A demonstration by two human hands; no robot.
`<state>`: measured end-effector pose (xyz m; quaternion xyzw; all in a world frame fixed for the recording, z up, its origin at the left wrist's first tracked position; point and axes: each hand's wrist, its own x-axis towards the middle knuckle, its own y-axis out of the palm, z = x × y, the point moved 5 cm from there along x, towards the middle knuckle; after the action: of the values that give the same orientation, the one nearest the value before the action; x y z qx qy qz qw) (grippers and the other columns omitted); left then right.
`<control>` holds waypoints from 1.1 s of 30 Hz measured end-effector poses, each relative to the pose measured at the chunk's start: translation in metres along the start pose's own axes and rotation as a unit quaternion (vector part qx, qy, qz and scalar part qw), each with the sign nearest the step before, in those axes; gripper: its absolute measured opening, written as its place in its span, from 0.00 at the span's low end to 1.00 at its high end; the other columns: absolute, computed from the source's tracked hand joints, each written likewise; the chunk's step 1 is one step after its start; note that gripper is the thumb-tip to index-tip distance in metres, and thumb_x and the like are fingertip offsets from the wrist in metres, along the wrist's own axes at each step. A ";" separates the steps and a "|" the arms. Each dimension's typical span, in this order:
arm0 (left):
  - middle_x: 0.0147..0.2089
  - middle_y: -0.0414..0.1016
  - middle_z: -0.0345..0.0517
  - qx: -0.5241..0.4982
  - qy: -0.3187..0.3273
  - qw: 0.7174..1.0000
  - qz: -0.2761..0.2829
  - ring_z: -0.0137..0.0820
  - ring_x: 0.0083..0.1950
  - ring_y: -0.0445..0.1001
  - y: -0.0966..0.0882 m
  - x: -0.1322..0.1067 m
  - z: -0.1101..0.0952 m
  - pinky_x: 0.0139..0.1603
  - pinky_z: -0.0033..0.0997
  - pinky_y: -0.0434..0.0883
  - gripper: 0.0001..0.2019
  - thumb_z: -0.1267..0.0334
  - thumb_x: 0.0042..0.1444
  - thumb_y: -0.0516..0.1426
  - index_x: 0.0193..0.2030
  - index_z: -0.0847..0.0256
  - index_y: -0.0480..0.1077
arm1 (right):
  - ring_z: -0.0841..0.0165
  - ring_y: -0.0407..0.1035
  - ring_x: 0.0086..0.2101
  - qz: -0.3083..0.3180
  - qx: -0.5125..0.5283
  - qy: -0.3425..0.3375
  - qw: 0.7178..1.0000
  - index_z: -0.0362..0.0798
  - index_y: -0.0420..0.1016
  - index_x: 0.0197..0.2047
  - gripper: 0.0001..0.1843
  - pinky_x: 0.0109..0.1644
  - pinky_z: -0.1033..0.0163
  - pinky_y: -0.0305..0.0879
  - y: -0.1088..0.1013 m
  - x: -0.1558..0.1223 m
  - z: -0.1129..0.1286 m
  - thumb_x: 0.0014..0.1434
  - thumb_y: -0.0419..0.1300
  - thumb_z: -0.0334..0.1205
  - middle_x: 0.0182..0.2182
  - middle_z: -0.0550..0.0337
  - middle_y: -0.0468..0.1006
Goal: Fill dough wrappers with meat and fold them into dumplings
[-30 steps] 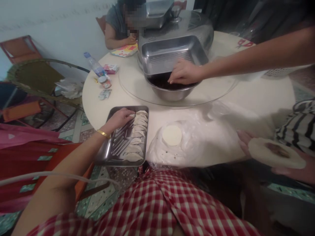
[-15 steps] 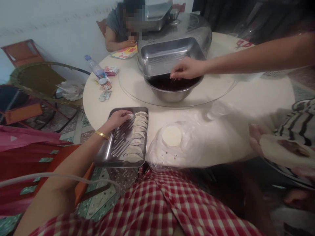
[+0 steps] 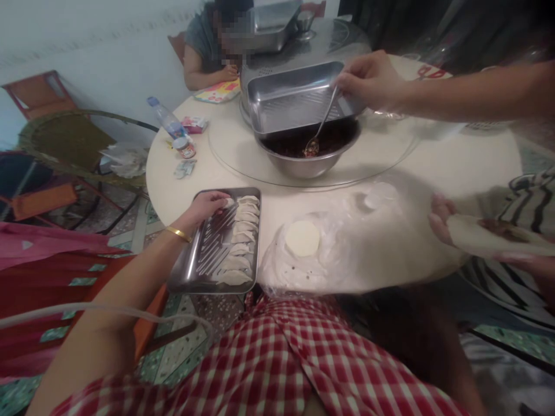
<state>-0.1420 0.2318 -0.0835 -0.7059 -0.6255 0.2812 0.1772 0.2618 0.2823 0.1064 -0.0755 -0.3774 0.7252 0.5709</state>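
Observation:
My left hand (image 3: 207, 209), with a gold bracelet on its wrist, reaches over a metal tray (image 3: 184, 283). Its fingers are closed on the end of a pale dumpling (image 3: 229, 203) at the tray's far end. To the right of that one, a column of folded dumplings (image 3: 241, 237) lies along the tray's right side. A round dough wrapper (image 3: 302, 238) lies flat on plastic film (image 3: 333, 260) right of the tray. My right hand is out of view.
A co-worker's hand (image 3: 368, 78) holds a spoon (image 3: 326, 118) in a metal bowl (image 3: 303, 167) of dark filling. Another person's hand (image 3: 442, 222) holds a filled wrapper (image 3: 485, 236). A bottle (image 3: 167, 118) and a jar (image 3: 185, 147) stand at the left.
My left hand stays almost in place at the dumpling. The co-worker's hand has risen, bringing the spoon into sight over the bowl. The filled wrapper at the right has shifted upward.

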 end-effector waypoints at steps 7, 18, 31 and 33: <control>0.22 0.74 0.41 0.074 -0.003 0.997 0.027 0.29 0.22 0.67 -0.002 0.015 -0.009 0.25 0.29 0.66 0.15 0.55 0.38 0.61 0.32 0.61 0.79 | 0.92 0.58 0.21 -0.086 -0.002 -0.062 0.994 0.44 0.68 0.29 0.12 0.26 0.82 0.54 -0.016 0.000 -0.022 0.65 0.52 0.35 0.21 0.76 0.66; 0.18 0.72 0.41 0.172 0.013 0.985 0.027 0.34 0.24 0.69 -0.002 0.009 -0.032 0.28 0.31 0.66 0.12 0.59 0.39 0.58 0.30 0.59 0.80 | 0.97 0.59 0.20 -0.028 0.056 0.018 0.998 0.33 0.63 0.27 0.18 0.28 0.81 0.54 -0.001 -0.013 -0.031 0.63 0.41 0.34 0.19 0.79 0.65; 0.32 0.77 0.47 -0.019 0.002 1.000 0.008 0.34 0.33 0.74 -0.023 -0.010 -0.049 0.37 0.35 0.75 0.14 0.57 0.47 0.60 0.39 0.62 0.77 | 0.98 0.58 0.18 -0.051 0.227 0.145 0.962 0.40 0.53 0.24 0.15 0.26 0.85 0.53 -0.043 0.013 -0.067 0.61 0.39 0.31 0.23 0.82 0.58; 0.38 0.78 0.51 -0.073 0.008 0.997 -0.003 0.34 0.36 0.74 -0.025 -0.026 -0.050 0.38 0.34 0.76 0.16 0.53 0.53 0.56 0.42 0.61 0.76 | 1.00 0.56 0.18 -0.036 0.239 0.151 0.958 0.40 0.51 0.23 0.16 0.26 0.85 0.49 -0.060 0.012 -0.064 0.61 0.34 0.30 0.26 0.80 0.56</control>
<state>-0.1324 0.2154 -0.0246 -0.7170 -0.6453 0.2286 0.1311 0.3383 0.3263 0.1032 -0.0317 -0.1047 0.7534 0.6484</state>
